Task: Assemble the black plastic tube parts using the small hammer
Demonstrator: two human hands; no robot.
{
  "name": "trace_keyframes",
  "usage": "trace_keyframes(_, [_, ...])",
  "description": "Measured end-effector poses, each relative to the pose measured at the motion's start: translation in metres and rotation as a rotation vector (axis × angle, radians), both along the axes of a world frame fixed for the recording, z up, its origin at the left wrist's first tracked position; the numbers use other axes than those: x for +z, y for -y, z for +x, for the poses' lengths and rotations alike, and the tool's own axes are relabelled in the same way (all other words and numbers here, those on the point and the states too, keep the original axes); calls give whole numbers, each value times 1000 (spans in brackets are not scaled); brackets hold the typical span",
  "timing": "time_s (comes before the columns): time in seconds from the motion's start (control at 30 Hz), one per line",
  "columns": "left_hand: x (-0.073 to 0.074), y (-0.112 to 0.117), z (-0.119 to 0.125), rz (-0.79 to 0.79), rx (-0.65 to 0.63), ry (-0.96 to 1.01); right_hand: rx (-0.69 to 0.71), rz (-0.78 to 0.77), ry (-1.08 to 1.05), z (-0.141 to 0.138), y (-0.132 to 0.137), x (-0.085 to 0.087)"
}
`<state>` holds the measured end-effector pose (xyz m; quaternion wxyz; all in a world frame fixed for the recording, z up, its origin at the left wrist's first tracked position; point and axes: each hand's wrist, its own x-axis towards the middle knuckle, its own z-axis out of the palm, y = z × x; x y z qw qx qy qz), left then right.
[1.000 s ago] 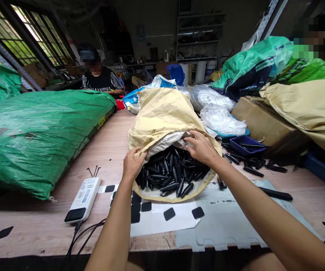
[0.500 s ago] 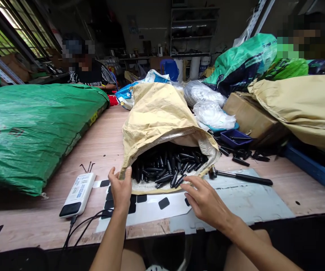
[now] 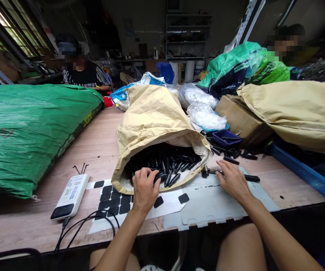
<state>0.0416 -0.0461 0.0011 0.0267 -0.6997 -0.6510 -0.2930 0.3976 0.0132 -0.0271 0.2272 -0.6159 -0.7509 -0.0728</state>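
Note:
A tan paper sack (image 3: 154,113) lies on its side with its mouth facing me, full of small black pen-like cylinders (image 3: 175,179). My left hand (image 3: 145,190) is at the lower lip of the sack, its fingers curled and thumb closed against a black cylinder (image 3: 159,175). Over to the right, my right hand (image 3: 234,180) is stretched out, fingers apart, above a hammer-like tool (image 3: 252,178) with a black handle. That hand hides part of the tool's shaft; whether it touches it I cannot tell.
A white power bank (image 3: 70,197) with black cables lies left of a white sheet of black stickers (image 3: 114,199). A large green sack (image 3: 35,131) fills the left side. A blue tray (image 3: 300,175) and purple box (image 3: 227,138) are right. Two people sit beyond.
My left hand has let go of the sack's left edge and moved right onto the black cylinders. My right hand has left the sack's front and moved right to the hammer-like tool.

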Motion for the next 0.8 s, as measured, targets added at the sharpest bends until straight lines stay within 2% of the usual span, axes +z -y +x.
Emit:
trace_keyframes(0.13, [0, -15, -4, -53, -37, -108, 3, -113, 143, 13, -5, -10])
trace_keyframes(0.27, [11, -1, -9, 47, -57, -25, 14, -108, 177, 21, 5, -3])
trace_keyframes(0.33, [15, 13, -8, 14, -189, 51, -43, -69, 78, 24, 16, 3])
trace_keyframes(0.43, [10, 33, 0, -172, -415, 112, -124, -53, -250, 20, 44, 17])
trace_keyframes(0.5, [-1, 40, 7, -256, -439, 128, -126, -159, -530, 7, 67, 28])
trace_keyframes(0.6, [-18, 42, 15, -268, -385, 174, -94, -488, -904, -28, 104, 39])
trace_keyframes(0.63, [-22, 41, 16, -262, -376, 199, -78, -549, -980, -41, 115, 40])
trace_keyframes(0.7, [-26, 39, 16, -252, -379, 262, -31, -552, -1086, -67, 133, 35])
trace_keyframes(0.8, [-28, 36, 14, -267, -376, 339, 23, -510, -1055, -97, 147, 23])
